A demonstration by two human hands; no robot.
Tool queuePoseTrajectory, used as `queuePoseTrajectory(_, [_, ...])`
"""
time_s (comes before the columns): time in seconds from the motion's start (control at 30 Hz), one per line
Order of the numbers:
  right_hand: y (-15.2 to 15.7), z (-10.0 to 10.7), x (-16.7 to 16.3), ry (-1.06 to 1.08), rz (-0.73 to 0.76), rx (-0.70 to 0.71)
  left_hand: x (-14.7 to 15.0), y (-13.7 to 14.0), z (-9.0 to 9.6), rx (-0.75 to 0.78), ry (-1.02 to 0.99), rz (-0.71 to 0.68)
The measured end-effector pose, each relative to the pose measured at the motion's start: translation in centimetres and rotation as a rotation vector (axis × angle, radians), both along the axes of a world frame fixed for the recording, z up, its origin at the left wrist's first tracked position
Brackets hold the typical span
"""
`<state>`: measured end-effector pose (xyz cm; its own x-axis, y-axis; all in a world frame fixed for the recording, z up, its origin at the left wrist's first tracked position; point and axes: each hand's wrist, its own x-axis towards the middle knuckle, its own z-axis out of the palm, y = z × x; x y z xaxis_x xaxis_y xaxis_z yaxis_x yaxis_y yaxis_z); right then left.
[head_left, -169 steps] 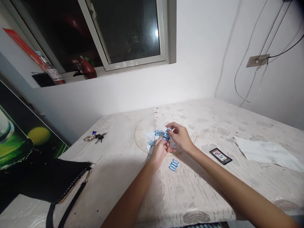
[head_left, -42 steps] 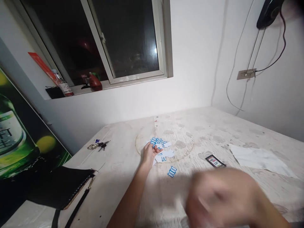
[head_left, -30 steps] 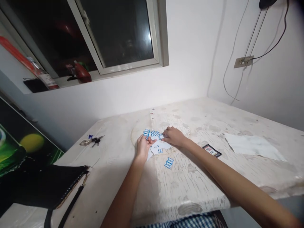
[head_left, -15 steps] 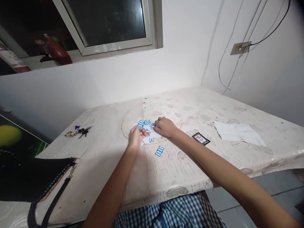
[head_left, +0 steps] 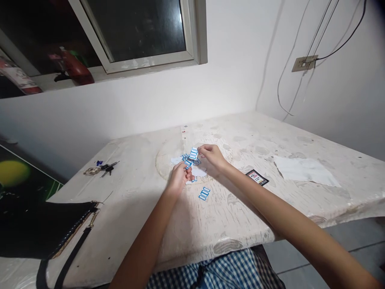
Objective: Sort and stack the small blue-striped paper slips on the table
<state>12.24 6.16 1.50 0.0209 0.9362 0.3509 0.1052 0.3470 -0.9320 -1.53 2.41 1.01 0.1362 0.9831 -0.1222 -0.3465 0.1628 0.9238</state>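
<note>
Indoors, below a metal-framed window (head_left: 144,32), the half-curled left hand (head_left: 179,177) pinches a blue-printed rectangular card (head_left: 188,163) inside the edges of the pale patterned tabletop (head_left: 240,212); the nearly closed right hand (head_left: 213,155) grips another card (head_left: 193,153).

Your right forearm (head_left: 258,195) is shadowing the table (head_left: 135,176) | the window (head_left: 138,28) is glinting | top-right corner is vignetting

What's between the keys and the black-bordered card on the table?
In the head view, going from the keys to the black-bordered card: the left hand, white paper pieces, then the right forearm.
</note>
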Motion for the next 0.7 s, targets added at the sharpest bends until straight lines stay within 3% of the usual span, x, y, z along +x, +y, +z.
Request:
queuePoseTrajectory(0.07, [-0.5, 0.0, -0.7, 0.077, 0.031, -0.018, 0.5, -0.5, 0.4, -0.04, -0.039, -0.054])
queuePoseTrajectory(0.17, [-1.3, -0.2, -1.6, 0.009, -0.073, 0.075, 1.0, -1.1, 0.9, -0.087, -0.097, -0.075])
queuePoseTrajectory(0.3, [-1.9, -0.6, -2.0, -0.125, -0.203, 0.217, 1.3, -1.1, 0.8, -0.099, -0.165, -0.017])
queuePoseTrajectory(0.43, [-2.5, -0.9, -2.3, -0.239, -0.254, 0.263, 1.5, -0.9, 0.6, -0.121, -0.18, 0.061])
queuePoseTrajectory(0.7, [-3.4, -0.8, -2.4, -0.38, -0.219, 0.269, 1.7, -0.9, 0.2, -0.098, -0.211, 0.089])
